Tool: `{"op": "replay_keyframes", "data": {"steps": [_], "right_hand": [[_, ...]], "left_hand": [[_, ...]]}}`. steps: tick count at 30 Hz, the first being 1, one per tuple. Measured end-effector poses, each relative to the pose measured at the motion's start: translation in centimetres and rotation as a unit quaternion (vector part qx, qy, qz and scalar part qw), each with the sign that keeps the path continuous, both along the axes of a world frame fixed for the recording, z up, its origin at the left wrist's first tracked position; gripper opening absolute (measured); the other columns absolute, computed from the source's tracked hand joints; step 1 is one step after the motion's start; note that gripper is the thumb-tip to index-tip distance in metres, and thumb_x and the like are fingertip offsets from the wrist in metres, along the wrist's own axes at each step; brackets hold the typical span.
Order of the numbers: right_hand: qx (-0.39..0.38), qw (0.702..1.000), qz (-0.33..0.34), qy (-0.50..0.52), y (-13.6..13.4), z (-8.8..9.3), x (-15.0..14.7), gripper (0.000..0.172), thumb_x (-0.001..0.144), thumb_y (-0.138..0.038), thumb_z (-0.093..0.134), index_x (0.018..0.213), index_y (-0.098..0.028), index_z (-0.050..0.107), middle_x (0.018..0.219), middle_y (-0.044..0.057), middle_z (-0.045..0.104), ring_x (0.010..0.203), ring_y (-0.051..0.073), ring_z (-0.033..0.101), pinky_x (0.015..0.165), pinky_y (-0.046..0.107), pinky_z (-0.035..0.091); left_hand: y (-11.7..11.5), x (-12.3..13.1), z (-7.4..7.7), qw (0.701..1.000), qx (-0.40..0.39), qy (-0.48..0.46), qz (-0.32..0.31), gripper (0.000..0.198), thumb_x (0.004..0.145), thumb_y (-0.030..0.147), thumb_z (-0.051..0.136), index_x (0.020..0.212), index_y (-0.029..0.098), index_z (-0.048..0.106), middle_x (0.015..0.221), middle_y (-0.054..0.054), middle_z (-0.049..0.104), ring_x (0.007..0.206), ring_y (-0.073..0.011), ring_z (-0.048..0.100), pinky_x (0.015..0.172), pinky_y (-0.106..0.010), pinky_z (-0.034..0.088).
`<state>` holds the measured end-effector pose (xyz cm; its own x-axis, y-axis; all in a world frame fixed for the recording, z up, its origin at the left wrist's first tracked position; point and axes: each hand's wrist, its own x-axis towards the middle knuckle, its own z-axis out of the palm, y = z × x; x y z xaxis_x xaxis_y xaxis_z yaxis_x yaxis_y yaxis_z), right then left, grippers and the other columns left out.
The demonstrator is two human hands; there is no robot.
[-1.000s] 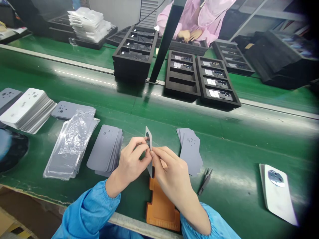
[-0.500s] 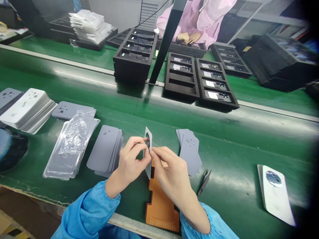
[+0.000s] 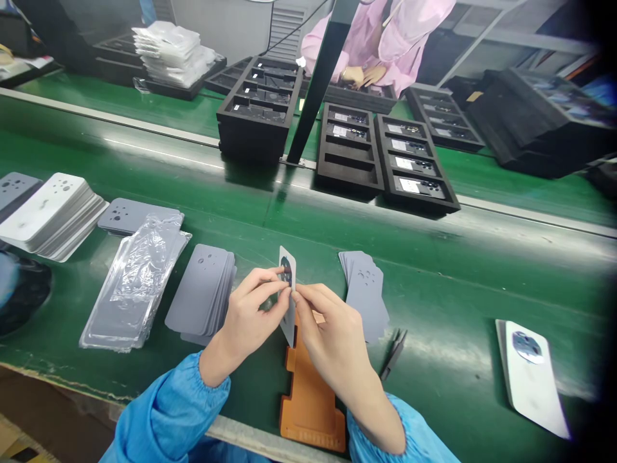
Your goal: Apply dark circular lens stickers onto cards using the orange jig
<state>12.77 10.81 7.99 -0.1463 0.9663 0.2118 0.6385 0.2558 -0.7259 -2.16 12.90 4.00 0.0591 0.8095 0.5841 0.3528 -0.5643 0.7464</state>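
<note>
A thin pale panel [image 3: 288, 316] with a round dark camera area stands nearly edge-on between my hands. My left hand [image 3: 251, 310] is closed at the panel's left face, its fingertips on the camera area. My right hand [image 3: 329, 328] pinches the panel's right edge between thumb and forefinger. Below them an orange fixture [image 3: 311, 402] lies on the green table, partly hidden by my right hand. Grey sheets with holes lie in a stack [image 3: 200, 289] to the left and in a fanned pile [image 3: 367, 292] to the right. Dark tweezers [image 3: 394, 354] rest beside the right pile.
Plastic-wrapped sheets [image 3: 135, 289] and a white stack [image 3: 55, 212] lie at the left. White panels [image 3: 533, 379] sit at the far right. Black trays [image 3: 349, 151] stand beyond, near a slanted dark post [image 3: 321, 83]. A person in pink [image 3: 371, 48] is across the table.
My left fingers have shifted very slightly against the panel. The whole view has moved a little; both hands keep nearly the same pose.
</note>
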Motion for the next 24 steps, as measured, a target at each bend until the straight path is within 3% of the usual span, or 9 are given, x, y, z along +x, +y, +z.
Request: {"op": "replay_keyframes", "data": {"steps": [8,16,24], "right_hand": [[0.056,0.998,0.012,-0.009,-0.22,0.04,-0.83,0.024,0.100,-0.012,0.045,0.102,-0.019,0.068,0.094,0.007,0.073,0.080,0.017,0.070,0.071,0.026,0.054],[0.021,1.000,0.013,0.010,-0.10,-0.17,-0.64,0.020,0.099,-0.014,0.049,0.099,-0.020,0.069,0.090,0.004,0.071,0.077,0.015,0.067,0.069,0.025,0.051],[0.004,0.999,0.008,0.032,-0.16,-0.20,-0.51,0.019,0.100,-0.016,0.051,0.098,-0.022,0.069,0.090,0.002,0.071,0.078,0.014,0.066,0.070,0.025,0.050]], "left_hand": [[-0.29,-0.04,-0.17,0.999,0.006,0.038,0.024,0.017,0.089,0.004,0.059,0.091,0.020,0.063,0.095,-0.005,0.064,0.107,-0.0201,0.070,0.088,-0.029,0.059],[-0.07,0.07,-0.25,0.999,-0.020,0.006,0.032,0.017,0.085,0.002,0.058,0.085,0.019,0.061,0.091,-0.004,0.064,0.101,-0.0192,0.071,0.085,-0.029,0.058],[-0.07,0.10,-0.10,0.997,-0.065,-0.047,0.023,0.017,0.083,0.002,0.060,0.081,0.019,0.063,0.091,-0.004,0.064,0.101,-0.0195,0.072,0.073,-0.023,0.059]]}}
